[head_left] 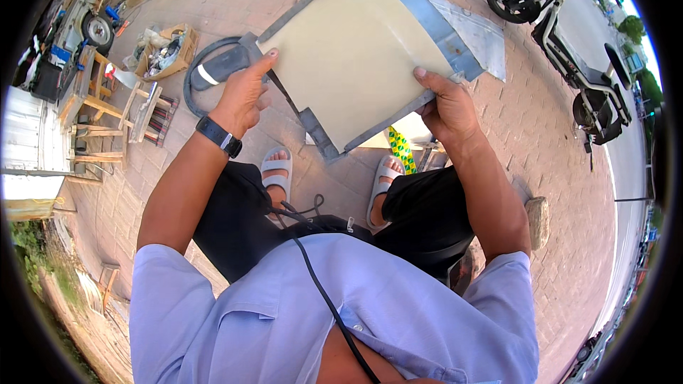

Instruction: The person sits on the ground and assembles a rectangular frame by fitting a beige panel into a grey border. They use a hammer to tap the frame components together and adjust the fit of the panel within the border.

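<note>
Out in front of me, I hold a cream panel point(348, 57) with grey edging and a wider blue-grey strip along its far right side. My left hand point(245, 96) is closed on its left edge, with the thumb on top. My right hand point(453, 108) pinches the lower right edge, thumb on the cream face and fingers underneath. Beside my left hand is a dark grey piece point(226, 64) with a white band and a dark loop point(188, 89) around it; whether it joins the panel I cannot tell. A translucent sheet point(480, 39) shows behind the panel's right corner.
My sandalled feet stand on brick paving point(555, 185) below the panel. Wooden stools point(99, 131) and a cardboard box point(167, 53) of odds and ends stand at left. A motorbike point(562, 35) is parked at right. A yellow-green patterned item point(400, 149) lies near my right foot.
</note>
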### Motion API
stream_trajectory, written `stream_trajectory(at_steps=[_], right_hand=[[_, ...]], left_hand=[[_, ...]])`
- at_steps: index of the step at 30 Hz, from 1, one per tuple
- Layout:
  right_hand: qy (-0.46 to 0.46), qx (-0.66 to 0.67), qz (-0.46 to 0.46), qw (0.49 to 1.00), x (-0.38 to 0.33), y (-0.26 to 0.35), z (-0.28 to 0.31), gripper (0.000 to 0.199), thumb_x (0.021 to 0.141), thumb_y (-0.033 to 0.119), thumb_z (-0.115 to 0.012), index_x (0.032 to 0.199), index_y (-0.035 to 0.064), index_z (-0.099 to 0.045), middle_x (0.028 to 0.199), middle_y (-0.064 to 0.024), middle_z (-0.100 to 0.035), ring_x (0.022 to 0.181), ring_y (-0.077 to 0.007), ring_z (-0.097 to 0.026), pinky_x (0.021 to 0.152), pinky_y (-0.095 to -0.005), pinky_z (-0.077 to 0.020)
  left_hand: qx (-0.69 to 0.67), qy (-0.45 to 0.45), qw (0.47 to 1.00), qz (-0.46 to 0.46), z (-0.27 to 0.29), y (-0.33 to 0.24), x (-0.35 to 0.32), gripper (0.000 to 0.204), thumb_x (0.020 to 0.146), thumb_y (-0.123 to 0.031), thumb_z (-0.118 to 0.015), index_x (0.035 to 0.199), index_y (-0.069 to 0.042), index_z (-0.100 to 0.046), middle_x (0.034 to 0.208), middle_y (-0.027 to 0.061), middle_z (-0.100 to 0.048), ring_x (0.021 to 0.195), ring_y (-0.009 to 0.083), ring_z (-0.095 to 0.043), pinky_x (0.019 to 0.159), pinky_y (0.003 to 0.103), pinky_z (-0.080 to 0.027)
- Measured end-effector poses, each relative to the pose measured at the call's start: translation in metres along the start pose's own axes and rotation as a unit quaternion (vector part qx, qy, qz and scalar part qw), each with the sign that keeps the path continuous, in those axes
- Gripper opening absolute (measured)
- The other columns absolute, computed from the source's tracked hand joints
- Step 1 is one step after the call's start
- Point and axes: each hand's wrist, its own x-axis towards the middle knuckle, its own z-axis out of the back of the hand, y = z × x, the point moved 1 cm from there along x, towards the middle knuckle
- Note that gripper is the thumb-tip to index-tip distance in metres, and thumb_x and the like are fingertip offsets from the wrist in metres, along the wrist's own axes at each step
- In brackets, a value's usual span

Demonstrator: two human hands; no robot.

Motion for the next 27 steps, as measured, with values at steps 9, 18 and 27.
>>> stream_trajectory(at_steps=[9,18,27], right_hand=[[0.032,0.096,-0.005,0.995,-0.005,-0.001,-0.013,0.045,0.089,0.006,-0.067,0.130,-0.0004,-0.050,0.121,-0.0138,-0.064,0.110,-0.0273,-0.066,0.095,-0.0417,-0.0557],[0.070,0.045,0.026,0.996,-0.020,-0.006,-0.025,0.054,0.086,0.015,-0.076,0.131,0.0016,-0.050,0.122,-0.0124,-0.063,0.111,-0.0271,-0.065,0.093,-0.0429,-0.0568],[0.245,0.030,0.023,0.969,-0.032,0.001,-0.011,0.087,0.075,0.036,-0.086,0.141,-0.0016,-0.043,0.129,-0.0167,-0.059,0.120,-0.0296,-0.058,0.105,-0.0452,-0.0465]], left_hand=[[-0.272,0.236,0.933,-0.013,-0.017,-0.016,-0.009,0.036,0.097,-0.024,-0.062,0.127,-0.005,-0.056,0.123,0.0107,-0.064,0.114,0.0233,-0.062,0.100,0.039,-0.051],[-0.248,0.233,0.939,-0.046,0.000,-0.028,-0.001,0.038,0.097,-0.017,-0.061,0.130,-0.001,-0.053,0.126,0.0135,-0.063,0.116,0.0266,-0.061,0.100,0.042,-0.051],[-0.231,0.250,0.936,-0.095,0.034,-0.043,0.012,0.042,0.098,-0.020,-0.059,0.134,0.000,-0.051,0.128,0.0135,-0.062,0.117,0.0267,-0.061,0.102,0.042,-0.050]])
